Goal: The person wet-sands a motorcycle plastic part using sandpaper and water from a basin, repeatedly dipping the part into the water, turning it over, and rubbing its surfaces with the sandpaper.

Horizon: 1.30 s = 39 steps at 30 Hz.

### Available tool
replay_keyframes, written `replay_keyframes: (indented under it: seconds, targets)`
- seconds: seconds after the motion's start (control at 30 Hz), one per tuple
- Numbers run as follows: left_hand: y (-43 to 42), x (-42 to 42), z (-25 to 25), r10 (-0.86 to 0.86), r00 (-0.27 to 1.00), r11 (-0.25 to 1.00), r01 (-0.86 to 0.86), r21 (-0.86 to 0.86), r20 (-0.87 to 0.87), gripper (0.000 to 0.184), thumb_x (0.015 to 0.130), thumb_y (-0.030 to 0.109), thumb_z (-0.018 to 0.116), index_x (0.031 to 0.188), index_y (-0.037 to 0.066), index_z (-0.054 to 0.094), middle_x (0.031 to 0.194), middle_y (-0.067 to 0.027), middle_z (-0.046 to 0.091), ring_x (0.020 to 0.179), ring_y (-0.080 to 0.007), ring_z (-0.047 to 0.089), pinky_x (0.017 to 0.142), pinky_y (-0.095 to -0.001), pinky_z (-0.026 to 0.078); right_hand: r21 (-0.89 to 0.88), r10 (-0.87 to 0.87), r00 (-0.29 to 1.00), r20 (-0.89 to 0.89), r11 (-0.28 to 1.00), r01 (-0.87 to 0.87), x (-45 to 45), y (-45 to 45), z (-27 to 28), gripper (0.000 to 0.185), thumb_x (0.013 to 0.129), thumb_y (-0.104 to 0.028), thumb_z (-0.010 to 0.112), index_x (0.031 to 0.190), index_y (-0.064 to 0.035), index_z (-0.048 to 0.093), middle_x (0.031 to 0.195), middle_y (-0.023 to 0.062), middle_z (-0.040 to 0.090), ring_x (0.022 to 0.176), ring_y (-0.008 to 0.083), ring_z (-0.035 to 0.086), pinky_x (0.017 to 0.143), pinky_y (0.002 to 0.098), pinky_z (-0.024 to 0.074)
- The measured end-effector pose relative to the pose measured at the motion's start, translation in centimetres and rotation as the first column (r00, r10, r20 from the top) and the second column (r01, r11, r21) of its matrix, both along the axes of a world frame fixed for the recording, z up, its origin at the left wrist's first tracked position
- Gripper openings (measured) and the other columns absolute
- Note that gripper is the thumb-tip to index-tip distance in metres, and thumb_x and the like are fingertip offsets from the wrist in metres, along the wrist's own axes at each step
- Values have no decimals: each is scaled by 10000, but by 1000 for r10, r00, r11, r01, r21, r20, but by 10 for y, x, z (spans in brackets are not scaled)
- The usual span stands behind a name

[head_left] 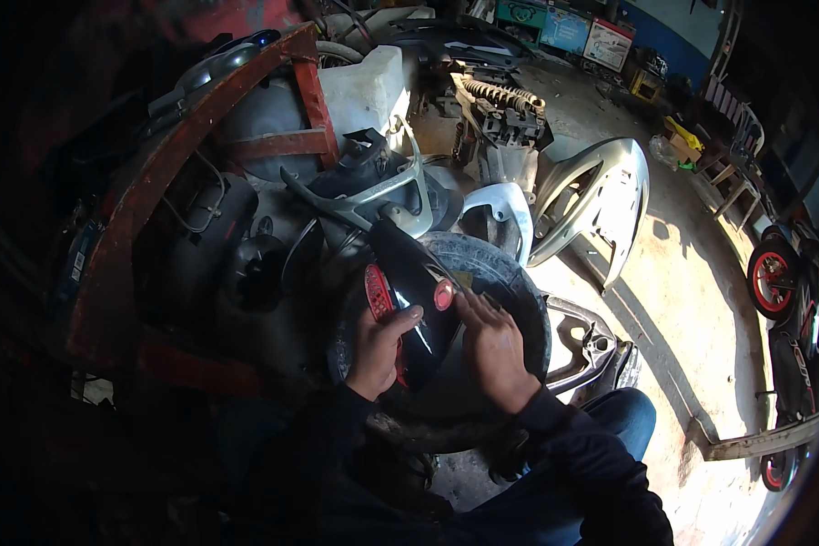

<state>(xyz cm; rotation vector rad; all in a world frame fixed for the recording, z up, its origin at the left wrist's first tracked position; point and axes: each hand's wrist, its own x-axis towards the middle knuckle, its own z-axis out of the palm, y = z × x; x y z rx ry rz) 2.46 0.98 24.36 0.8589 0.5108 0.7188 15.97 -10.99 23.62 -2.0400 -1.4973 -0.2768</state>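
My left hand point(376, 353) grips a glossy black motorcycle rear fender point(417, 314), its thumb pressed on the near face. A red lens point(379, 293) runs along the fender's left side, and a round red reflector point(444, 295) sits near its right edge. My right hand point(496, 350) has its fingers stretched out, with the tips against the fender's right edge beside the reflector. Whether anything thin lies under those fingertips, I cannot tell. Beneath the fender is a round black basin point(539, 341), partly hidden by my hands and the fender.
Behind the basin lie a grey grab rail point(400, 202) and a pale body panel point(630, 196). A stripped motorcycle frame point(505, 123) stands further back. To the left is a rusty red metal frame point(155, 173). A motorcycle with a red wheel point(773, 278) is at the right.
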Motion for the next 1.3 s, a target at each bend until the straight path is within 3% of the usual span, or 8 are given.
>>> replay_keyframes:
  seconds: [0.37, 0.5, 0.57, 0.7, 0.97, 1.07, 1.2, 1.3]
  targets:
    - [10, -5, 13, -64, 996, 994, 69, -86, 67, 249, 918, 73, 651, 1160, 19, 632, 1025, -52, 693, 924, -147, 686, 820, -293, 559, 51, 86, 994, -60, 995, -83, 10, -7, 15, 478, 829, -7, 545, 1304, 21, 587, 1299, 218, 625, 1237, 342, 596, 1078, 467, 427]
    - [11, -7, 16, -65, 994, 985, 77, -155, 86, 251, 922, 95, 649, 1163, 28, 632, 1033, -43, 692, 927, -147, 686, 836, -301, 560, 150, 260, 954, 151, 947, -282, -8, -15, 21, 463, 795, 46, 554, 1250, 11, 636, 1279, 202, 637, 1157, 359, 627, 1038, 480, 458]
    - [11, -7, 14, -85, 993, 976, 101, -192, 85, 253, 923, 99, 648, 1166, 32, 631, 1036, -43, 693, 932, -151, 688, 836, -305, 562, 176, 149, 986, -78, 975, -133, 14, -7, 16, 478, 774, 53, 567, 1236, -25, 662, 1270, 165, 650, 1141, 339, 642, 1016, 477, 471]
    - [14, -8, 9, -102, 989, 954, 126, -272, 103, 258, 929, 113, 646, 1176, 41, 630, 1045, -55, 696, 945, -164, 694, 833, -314, 574, 139, 239, 953, 188, 954, -267, -24, -24, 33, 477, 775, 15, 600, 1248, -26, 651, 1263, 132, 661, 1147, 278, 651, 1015, 442, 469]
    - [13, -6, 2, -94, 992, 975, 110, -193, 90, 270, 928, 120, 649, 1185, 39, 630, 1067, -62, 696, 955, -168, 693, 838, -330, 575, 169, 246, 961, 129, 949, -265, -17, -12, 17, 450, 798, 57, 562, 1231, -28, 654, 1237, 188, 665, 1149, 347, 648, 1001, 479, 490]
    - [5, -10, 4, -98, 994, 971, 107, -212, 56, 267, 927, 116, 649, 1183, 43, 633, 1067, -60, 696, 955, -167, 692, 837, -326, 573, 127, 40, 999, -8, 991, -39, 15, -5, 1, 444, 801, 49, 572, 1231, -22, 655, 1213, 202, 672, 1142, 363, 649, 1001, 482, 492]
    - [10, -10, -2, -84, 993, 968, 101, -230, 80, 260, 925, 117, 654, 1174, 42, 638, 1066, -56, 698, 953, -161, 692, 840, -316, 567, 105, 298, 942, 156, 943, -316, -23, -22, 21, 444, 797, -49, 602, 1235, 15, 641, 1292, 190, 637, 1238, 290, 609, 1030, 435, 464]
    - [7, -8, 7, -101, 994, 977, 108, -186, 48, 259, 923, 117, 657, 1169, 39, 640, 1056, -55, 700, 947, -158, 694, 840, -312, 566, 87, 49, 998, -43, 995, -45, 8, -8, 6, 455, 793, 67, 560, 1214, -60, 678, 1209, 166, 683, 1174, 313, 645, 1020, 430, 485]
